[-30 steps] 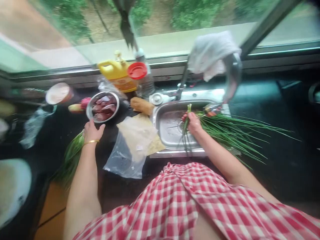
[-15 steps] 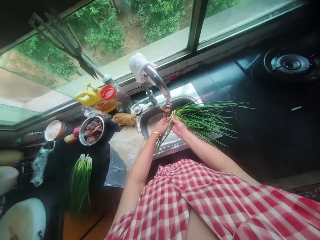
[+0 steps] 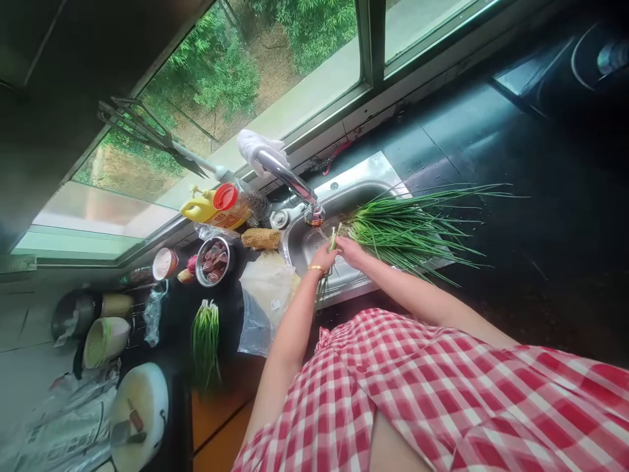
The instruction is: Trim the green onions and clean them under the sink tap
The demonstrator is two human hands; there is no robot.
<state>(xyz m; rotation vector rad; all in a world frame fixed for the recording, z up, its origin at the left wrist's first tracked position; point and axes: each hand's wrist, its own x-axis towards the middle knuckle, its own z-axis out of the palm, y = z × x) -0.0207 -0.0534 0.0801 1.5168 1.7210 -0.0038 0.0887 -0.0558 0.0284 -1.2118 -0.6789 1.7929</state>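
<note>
Over the metal sink [image 3: 295,252], my left hand [image 3: 322,257] is closed around a few thin scallions [image 3: 333,237]. Their pale ends point up toward the faucet [image 3: 289,176], and the green leaves hang down past my wrist. My right hand [image 3: 350,252] is beside it with fingers pinched at the same stalks; the exact grip is partly hidden. A large bunch of scallions [image 3: 407,226] lies across the sink's right side, its leaves spreading onto the dark counter. The faucet's spout ends just above my hands.
Left of the sink are a plastic bag [image 3: 263,295], a brown sponge [image 3: 260,238], a bowl of dark meat [image 3: 213,261] and another scallion bundle [image 3: 206,334]. A cleaver [image 3: 126,429] rests on a round cutting board [image 3: 152,393]. A yellow jug [image 3: 199,210] stands by the window.
My view has turned, bringing the cutting board and more of the left counter into sight. Both hands stay close together over the sink, with the stalks still in my left hand.
</note>
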